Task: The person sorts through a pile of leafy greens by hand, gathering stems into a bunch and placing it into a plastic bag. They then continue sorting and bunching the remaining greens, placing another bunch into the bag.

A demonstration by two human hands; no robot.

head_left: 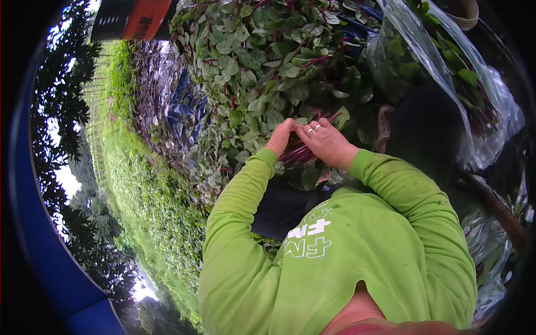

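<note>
My left hand [282,135] and my right hand [328,144] meet in front of my chest over a bunch of red-stemmed leafy greens [299,153]. The fingers of both hands are closed, with the fingertips together at the stems. My right hand wears rings and lies across the top of the bunch. Purple-red stems fan out below and between the hands, and a few leaves stick out past the right fingers. Just beyond is a large heap of the same greens [262,72], green leaves on dark red stems.
At the right, a clear plastic bag [491,123] holds more greens. A black and orange container [139,19] stands at the upper left. Blue sheeting [187,103] shows beside the heap. A shoe [384,124] is near my right wrist. Green field [139,184] lies left.
</note>
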